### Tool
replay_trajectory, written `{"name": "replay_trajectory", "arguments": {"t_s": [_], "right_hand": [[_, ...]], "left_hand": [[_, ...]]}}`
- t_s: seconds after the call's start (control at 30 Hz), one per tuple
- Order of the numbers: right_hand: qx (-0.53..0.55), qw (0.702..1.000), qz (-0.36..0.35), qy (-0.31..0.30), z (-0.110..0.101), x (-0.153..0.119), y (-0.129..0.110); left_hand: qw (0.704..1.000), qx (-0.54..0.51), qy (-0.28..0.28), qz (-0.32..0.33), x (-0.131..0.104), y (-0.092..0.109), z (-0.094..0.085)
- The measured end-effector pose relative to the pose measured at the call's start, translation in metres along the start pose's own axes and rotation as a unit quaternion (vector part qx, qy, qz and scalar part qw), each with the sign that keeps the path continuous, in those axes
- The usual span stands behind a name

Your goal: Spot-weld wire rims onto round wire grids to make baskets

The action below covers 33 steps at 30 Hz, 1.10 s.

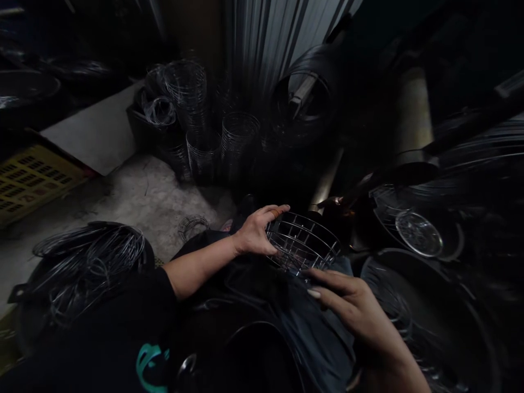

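Note:
A round wire basket (305,237) of thin metal rods is tilted over my lap. My left hand (262,232) grips its left rim, with the thumb on the near side and the fingers over the far side. At the basket's near right edge is my right hand (339,295), fingers stretched forward and thumb apart from them. Its fingertips are at the near rim; whether they press on the wire I cannot tell. Dark cloth (315,322) covers my legs under the basket.
A tub of wire pieces (98,267) stands at the left, with a yellow crate (36,177) beyond. Stacked wire baskets (241,131) stand ahead. A metal post (413,114) and a machine rise at the right, above a large dark basin (434,305) and a round wire piece (418,233).

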State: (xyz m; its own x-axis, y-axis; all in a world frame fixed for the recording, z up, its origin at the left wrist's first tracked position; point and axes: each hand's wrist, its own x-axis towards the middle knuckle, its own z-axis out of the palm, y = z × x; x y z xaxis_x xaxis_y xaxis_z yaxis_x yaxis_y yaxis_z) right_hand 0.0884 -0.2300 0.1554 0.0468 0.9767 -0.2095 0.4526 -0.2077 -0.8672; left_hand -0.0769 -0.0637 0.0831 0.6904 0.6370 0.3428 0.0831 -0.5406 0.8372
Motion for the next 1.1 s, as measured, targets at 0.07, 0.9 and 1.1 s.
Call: {"name": "replay_trajectory", "arguments": {"t_s": [0.07,0.9,1.1], "right_hand": [[-0.001,0.999,0.002,0.043,0.001,0.003,0.004],[-0.34,0.886,-0.236,0.211,0.023,0.007,0.048],[-0.361,0.875,-0.227,0.229,0.014,0.017,0.043]], "left_hand": [[1.0,0.007,-0.006,0.012,0.0,0.001,0.002],[0.984,-0.026,-0.164,-0.07,0.009,-0.003,0.02],[0.994,-0.039,-0.066,-0.073,0.019,0.008,0.019]]}}
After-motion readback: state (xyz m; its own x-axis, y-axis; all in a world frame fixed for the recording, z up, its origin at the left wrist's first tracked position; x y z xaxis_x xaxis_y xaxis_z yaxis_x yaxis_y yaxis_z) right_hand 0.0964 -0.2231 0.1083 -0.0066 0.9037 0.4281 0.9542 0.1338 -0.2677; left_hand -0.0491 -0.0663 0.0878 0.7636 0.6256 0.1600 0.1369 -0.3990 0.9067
